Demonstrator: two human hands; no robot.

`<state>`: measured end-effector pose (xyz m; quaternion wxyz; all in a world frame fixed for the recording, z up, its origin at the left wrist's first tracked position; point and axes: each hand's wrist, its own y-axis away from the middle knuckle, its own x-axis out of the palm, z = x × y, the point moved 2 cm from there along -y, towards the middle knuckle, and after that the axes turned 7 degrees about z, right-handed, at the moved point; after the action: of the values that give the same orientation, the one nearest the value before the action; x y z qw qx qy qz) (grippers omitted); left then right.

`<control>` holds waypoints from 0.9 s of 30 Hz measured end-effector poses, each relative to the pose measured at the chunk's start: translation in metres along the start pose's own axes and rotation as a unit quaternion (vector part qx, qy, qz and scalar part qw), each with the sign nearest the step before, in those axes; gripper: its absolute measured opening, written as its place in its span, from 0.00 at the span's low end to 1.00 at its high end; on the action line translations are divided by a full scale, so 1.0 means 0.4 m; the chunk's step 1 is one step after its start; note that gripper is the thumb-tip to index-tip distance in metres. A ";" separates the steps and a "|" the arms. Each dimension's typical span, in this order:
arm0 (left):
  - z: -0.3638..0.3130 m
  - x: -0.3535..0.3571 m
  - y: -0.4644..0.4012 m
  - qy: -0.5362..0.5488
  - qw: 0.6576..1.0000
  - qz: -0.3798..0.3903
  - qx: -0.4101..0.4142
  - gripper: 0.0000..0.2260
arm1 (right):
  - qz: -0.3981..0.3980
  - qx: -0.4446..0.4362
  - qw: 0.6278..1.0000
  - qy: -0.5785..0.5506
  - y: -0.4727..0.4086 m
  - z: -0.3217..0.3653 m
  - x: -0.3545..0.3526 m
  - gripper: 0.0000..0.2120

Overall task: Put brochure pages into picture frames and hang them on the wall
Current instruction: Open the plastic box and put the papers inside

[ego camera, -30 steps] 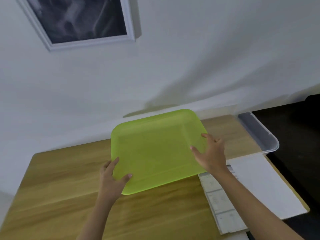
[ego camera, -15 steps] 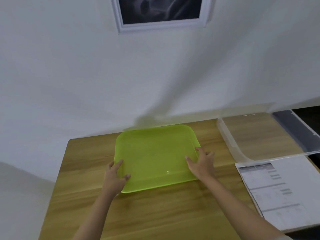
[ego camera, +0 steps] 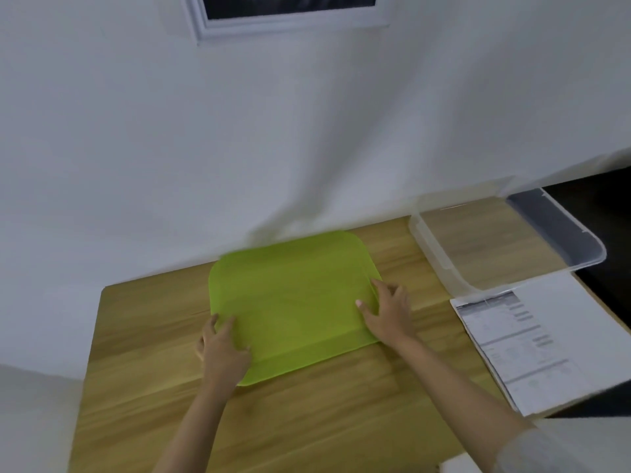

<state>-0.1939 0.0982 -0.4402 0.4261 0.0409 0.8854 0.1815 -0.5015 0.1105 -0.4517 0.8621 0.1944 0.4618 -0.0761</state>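
Note:
A lime-green plastic tray [ego camera: 293, 295] lies on the wooden table [ego camera: 307, 421] near the wall. My left hand [ego camera: 222, 349] grips its near-left corner, thumb on top and fingers over the edge. At the tray's right rim my right hand [ego camera: 389, 315] holds on, thumb inside. A white picture frame [ego camera: 290, 25] with a dark picture hangs on the wall above, cut off by the top of the view. Printed brochure pages [ego camera: 532, 343] lie on the table at the right.
A clear plastic bin [ego camera: 440, 254] stands at the table's back right, just behind the pages. A white wall runs along the table's far edge. Beyond the table's right edge the area is dark.
The tray has come down from a raised tilt and now sits low on the table, both hands still on it. The view has shifted so the frame is above centre.

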 end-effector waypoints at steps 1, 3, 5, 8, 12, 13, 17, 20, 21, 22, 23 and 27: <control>-0.018 0.004 0.006 0.007 1.000 -0.005 -0.004 0.28 | -0.007 -0.010 1.000 -0.010 0.012 -0.002 -0.010 0.29; -0.065 0.020 0.024 0.014 1.000 -0.015 0.014 0.27 | -0.043 -0.030 0.997 -0.051 0.051 -0.017 -0.040 0.26; -0.122 0.049 0.042 0.016 0.998 -0.017 0.059 0.25 | -0.084 -0.034 0.992 -0.093 0.108 -0.049 -0.073 0.23; -0.225 0.127 0.085 0.020 0.992 0.008 0.127 0.23 | -0.164 0.011 0.975 -0.146 0.206 -0.141 -0.124 0.20; -0.371 0.280 0.194 0.020 0.974 0.097 0.202 0.22 | -0.270 0.141 0.924 -0.231 0.337 -0.330 -0.175 0.17; -0.387 0.304 0.209 0.023 0.971 0.115 0.206 0.22 | -0.286 0.173 0.909 -0.247 0.350 -0.353 -0.176 0.17; -0.465 0.415 0.281 0.026 0.956 0.192 0.219 0.21 | -0.308 0.284 0.858 -0.298 0.384 -0.446 -0.211 0.21; -0.533 0.512 0.348 0.012 0.950 0.244 0.193 0.21 | -0.274 0.335 0.834 -0.342 0.399 -0.518 -0.246 0.27; -0.553 0.540 0.365 0.012 0.949 0.256 0.182 0.22 | -0.260 0.334 0.834 -0.354 0.400 -0.533 -0.254 0.29; -0.571 0.567 0.377 0.016 0.948 0.266 0.172 0.22 | -0.246 0.328 0.837 -0.362 0.396 -0.546 -0.263 0.30; -0.588 0.592 0.387 0.022 0.948 0.273 0.160 0.22 | -0.230 0.322 0.843 -0.365 0.391 -0.558 -0.270 0.31; -0.644 0.666 0.417 0.075 0.961 0.240 0.112 0.20 | -0.186 0.314 0.849 -0.381 0.380 -0.609 -0.280 0.33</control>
<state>-0.5746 0.2402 -0.4305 0.2954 0.2862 0.8933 0.1810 -0.7040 0.3425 -0.4404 0.8330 0.3213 0.0757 -0.4441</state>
